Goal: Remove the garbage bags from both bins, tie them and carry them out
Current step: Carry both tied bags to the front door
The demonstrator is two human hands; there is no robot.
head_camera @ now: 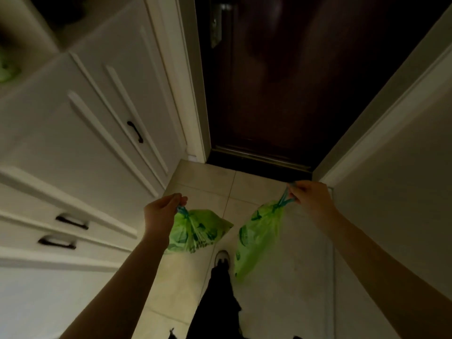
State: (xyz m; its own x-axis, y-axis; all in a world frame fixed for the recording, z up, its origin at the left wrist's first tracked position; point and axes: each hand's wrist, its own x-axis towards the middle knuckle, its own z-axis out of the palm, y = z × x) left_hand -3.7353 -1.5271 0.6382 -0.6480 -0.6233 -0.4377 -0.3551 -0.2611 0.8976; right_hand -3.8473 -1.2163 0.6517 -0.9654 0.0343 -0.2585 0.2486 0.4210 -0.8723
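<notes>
Carrying stage, judged near the end: two tied green bags held off the tile floor (200, 182), facing a shut dark door (281, 94) at 12 o'clock. Advised: one bag passed to the other hand, freeing fingers for the door handle (216, 25); bags kept clear of the shoe (222, 256) at 6 o'clock.

Left hand (161, 212): fingers curled tight, pinching the blue drawstring of the left garbage bag (195, 232), hung at 7 o'clock.

Right hand (309, 196): fingers curled, gripping the drawstring loop of the right garbage bag (259, 238), hung at 5 o'clock.

White cabinet (80, 123) at 9 o'clock.
</notes>
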